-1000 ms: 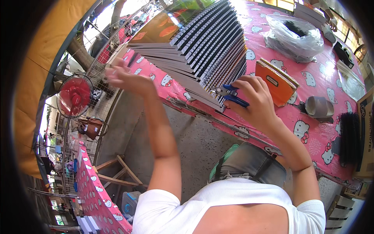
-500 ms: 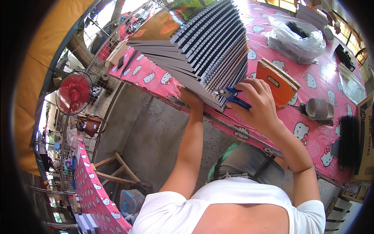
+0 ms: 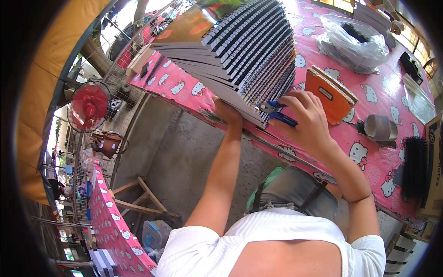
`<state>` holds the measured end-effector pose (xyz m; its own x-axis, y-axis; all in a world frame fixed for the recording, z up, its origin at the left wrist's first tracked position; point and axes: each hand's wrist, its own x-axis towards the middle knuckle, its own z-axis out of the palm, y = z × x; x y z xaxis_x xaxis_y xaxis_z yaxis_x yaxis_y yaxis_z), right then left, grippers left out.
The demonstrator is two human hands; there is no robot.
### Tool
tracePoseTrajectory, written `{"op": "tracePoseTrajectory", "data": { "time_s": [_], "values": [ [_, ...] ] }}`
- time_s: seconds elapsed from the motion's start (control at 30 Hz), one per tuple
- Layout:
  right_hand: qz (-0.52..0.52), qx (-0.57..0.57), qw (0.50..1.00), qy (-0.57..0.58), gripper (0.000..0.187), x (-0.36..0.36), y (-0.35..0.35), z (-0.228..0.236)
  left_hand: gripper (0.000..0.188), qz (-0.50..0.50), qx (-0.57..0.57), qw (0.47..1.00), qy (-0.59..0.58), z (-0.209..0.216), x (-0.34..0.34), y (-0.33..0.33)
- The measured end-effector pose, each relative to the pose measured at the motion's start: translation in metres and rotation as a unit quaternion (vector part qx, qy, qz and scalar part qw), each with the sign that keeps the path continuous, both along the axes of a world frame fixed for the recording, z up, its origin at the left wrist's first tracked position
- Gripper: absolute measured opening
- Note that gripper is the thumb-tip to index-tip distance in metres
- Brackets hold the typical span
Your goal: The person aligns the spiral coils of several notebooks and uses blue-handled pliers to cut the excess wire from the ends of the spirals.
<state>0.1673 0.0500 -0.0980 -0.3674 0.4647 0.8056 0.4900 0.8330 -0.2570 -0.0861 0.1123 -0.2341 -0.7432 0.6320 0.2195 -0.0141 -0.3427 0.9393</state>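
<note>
A tall stack of spiral notebooks [image 3: 258,51] rises at the table's near edge, black and white wire coils facing right. At its bottom corner my left hand [image 3: 229,114] is closed on the lowest spiral notebook, with most of the fingers hidden by the pages. My right hand [image 3: 308,117] is wrapped around blue-handled cutting pliers [image 3: 284,117]. The metal jaws of the pliers touch or nearly touch the coil end of a low notebook; exactly where they meet the wire is too small to tell.
Right of the stack, an orange board block [image 3: 323,94] stands on the pink patterned table [image 3: 367,94]. Beyond lie a clear plastic bag [image 3: 353,51] with black coils, a grey roll [image 3: 379,128], black bristly coils [image 3: 413,161] and a carton [image 3: 434,161]. A red fan [image 3: 88,107] stands left.
The view has shifted slightly. Both hands stay at the stack's lower corner, and the pliers remain by the coil with barely any movement.
</note>
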Motion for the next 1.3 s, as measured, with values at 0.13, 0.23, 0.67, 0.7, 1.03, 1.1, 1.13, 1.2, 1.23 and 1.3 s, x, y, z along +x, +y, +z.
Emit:
{"op": "tracePoseTrajectory", "data": {
  "time_s": [0.13, 0.23, 0.67, 0.7, 1.03, 1.1, 1.13, 1.2, 1.23, 1.3],
  "values": [
    [0.038, -0.110, 0.993, 0.004, 0.036, -0.004, 0.002, -0.009, 0.054, 0.037, -0.033, 0.997, 0.059, 0.000, 0.004, 0.003],
    [0.179, -0.511, 0.836, 0.089, 0.037, 0.003, 0.026, 0.005, 0.054, 0.021, -0.001, 1.000, -0.004, 0.004, 0.007, 0.005],
    [-0.010, 0.042, 0.998, -0.039, 0.042, 0.004, 0.010, -0.003, 0.042, 0.126, -0.127, 0.938, 0.296, 0.003, 0.009, 0.000],
    [0.078, -0.218, 0.973, 0.013, 0.038, 0.007, 0.015, -0.007, 0.041, 0.098, -0.140, 0.962, 0.212, 0.007, 0.015, 0.002],
    [0.016, -0.028, 0.999, -0.017, 0.037, 0.002, 0.008, -0.010, 0.045, 0.041, -0.040, 0.991, 0.123, -0.006, 0.001, 0.002],
    [0.095, -0.199, 0.975, 0.017, 0.039, -0.001, 0.012, -0.018, 0.046, 0.076, -0.063, 0.981, 0.168, -0.002, -0.001, -0.001],
    [0.161, -0.366, 0.915, 0.046, 0.041, 0.002, 0.016, -0.021, 0.046, 0.086, -0.088, 0.975, 0.183, 0.006, 0.008, -0.002],
    [0.247, -0.592, 0.756, 0.131, 0.042, 0.014, 0.034, -0.020, 0.046, 0.090, -0.111, 0.970, 0.196, 0.010, 0.019, 0.003],
    [0.267, -0.701, 0.645, 0.147, 0.042, 0.015, 0.037, -0.017, 0.045, 0.105, -0.105, 0.965, 0.215, 0.007, 0.014, 0.002],
    [0.235, -0.789, 0.555, 0.122, 0.041, 0.013, 0.035, -0.010, 0.045, 0.121, -0.098, 0.960, 0.235, 0.003, 0.008, 0.005]
  ]
}}
